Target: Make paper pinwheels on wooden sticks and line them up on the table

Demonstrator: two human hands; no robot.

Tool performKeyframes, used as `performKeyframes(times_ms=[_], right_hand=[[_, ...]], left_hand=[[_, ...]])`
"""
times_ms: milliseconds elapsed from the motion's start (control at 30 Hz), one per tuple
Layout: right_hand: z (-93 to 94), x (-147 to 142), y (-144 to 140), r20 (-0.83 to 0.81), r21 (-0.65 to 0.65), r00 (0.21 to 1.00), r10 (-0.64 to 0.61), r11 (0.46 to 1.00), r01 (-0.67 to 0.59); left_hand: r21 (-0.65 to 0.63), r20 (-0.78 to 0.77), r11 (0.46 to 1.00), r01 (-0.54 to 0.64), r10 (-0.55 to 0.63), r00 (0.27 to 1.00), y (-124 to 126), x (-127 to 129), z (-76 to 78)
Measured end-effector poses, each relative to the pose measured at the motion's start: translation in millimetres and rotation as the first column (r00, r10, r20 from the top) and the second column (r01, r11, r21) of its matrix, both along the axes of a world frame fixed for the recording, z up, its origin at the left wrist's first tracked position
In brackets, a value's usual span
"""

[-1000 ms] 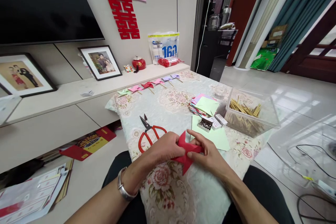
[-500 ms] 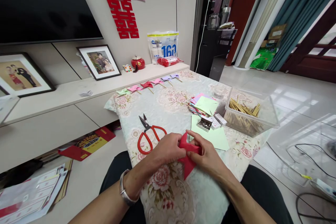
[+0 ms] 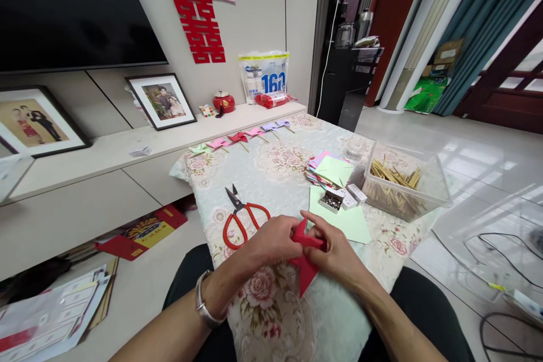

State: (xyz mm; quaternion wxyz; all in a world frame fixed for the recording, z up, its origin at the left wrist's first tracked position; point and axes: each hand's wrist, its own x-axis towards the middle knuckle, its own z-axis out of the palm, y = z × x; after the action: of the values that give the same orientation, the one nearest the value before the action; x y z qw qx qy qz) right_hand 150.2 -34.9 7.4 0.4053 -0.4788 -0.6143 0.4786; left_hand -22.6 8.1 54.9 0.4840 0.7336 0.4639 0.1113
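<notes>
A red paper pinwheel [image 3: 309, 272] is pinched between my two hands above the near part of the table, its blades partly folded in. My left hand [image 3: 278, 240] grips its left side, the fingertips hidden behind the paper. On the other side, my right hand [image 3: 333, 243] is closed on it with thumb and index finger. Red-handled scissors [image 3: 236, 212] lie with blades parted just left of my left hand. Beyond my right hand, a small open box of metal pins [image 3: 331, 201] rests on light green paper [image 3: 354, 225].
Finished pinwheels on sticks [image 3: 238, 137] lie in a row along the far edge. A stack of coloured paper [image 3: 333, 169] is right of centre. To its right stands a clear plastic box [image 3: 407, 212] of thin sticks. White boxes [image 3: 356, 193] sit beside the pins.
The red paper has turned slightly in my fingers, and its lower point hangs a little lower. Both hands stay closed on it in nearly the same place.
</notes>
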Motion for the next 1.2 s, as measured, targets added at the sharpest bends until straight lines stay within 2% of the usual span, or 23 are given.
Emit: performKeyframes(times_ms=[133,233,333,433,533,600,667,833,933,1033,1200], right_hand=[[3.2,1,1,-0.111,-0.081,0.993,-0.039,0.996,0.030],[9.1,1,1,-0.240,-0.146,0.967,-0.082,0.988,0.047],[14.3,1,2,-0.323,-0.181,0.936,-0.138,0.980,0.082],[15.4,-1,3,-0.383,-0.180,0.902,-0.198,0.974,0.137],[14.5,-4,3,-0.412,-0.173,0.878,-0.244,0.967,0.187],[14.1,-6,2,-0.418,-0.169,0.870,-0.263,0.963,0.210],[14.3,-7,1,-0.422,-0.161,0.865,-0.270,0.962,0.221],[14.5,-9,-1,-0.425,-0.147,0.865,-0.266,0.964,0.223],[12.9,-9,-1,-0.440,-0.158,0.862,-0.253,0.966,0.203],[10.1,-8,-1,-0.436,-0.151,0.869,-0.234,0.971,0.186],[6.9,-3,1,-0.390,-0.085,0.905,-0.171,0.985,0.150]], left_hand=[[-0.096,0.059,0.993,-0.068,0.074,0.996,4,-5,4.6],[-0.291,0.233,0.950,-0.116,0.188,0.954,5,-13,6.5],[-0.441,0.407,0.887,-0.136,0.333,0.851,-2,-19,1.3],[-0.467,0.523,0.871,-0.153,0.411,0.747,-17,-16,-7.9],[-0.522,0.634,0.847,-0.097,0.462,0.620,-36,0,-12.7],[-0.531,0.656,0.827,-0.188,0.541,0.526,-44,13,-12.5],[-0.530,0.638,0.798,-0.286,0.598,0.485,-48,24,-11.6],[-0.480,0.555,0.733,-0.482,0.680,0.480,-47,33,-13.6],[-0.450,0.566,0.733,-0.510,0.676,0.471,-47,32,-15.6],[-0.421,0.552,0.739,-0.526,0.669,0.497,-48,29,-15.7],[-0.408,0.470,0.705,-0.580,0.707,0.529,-45,22,-13.2]])
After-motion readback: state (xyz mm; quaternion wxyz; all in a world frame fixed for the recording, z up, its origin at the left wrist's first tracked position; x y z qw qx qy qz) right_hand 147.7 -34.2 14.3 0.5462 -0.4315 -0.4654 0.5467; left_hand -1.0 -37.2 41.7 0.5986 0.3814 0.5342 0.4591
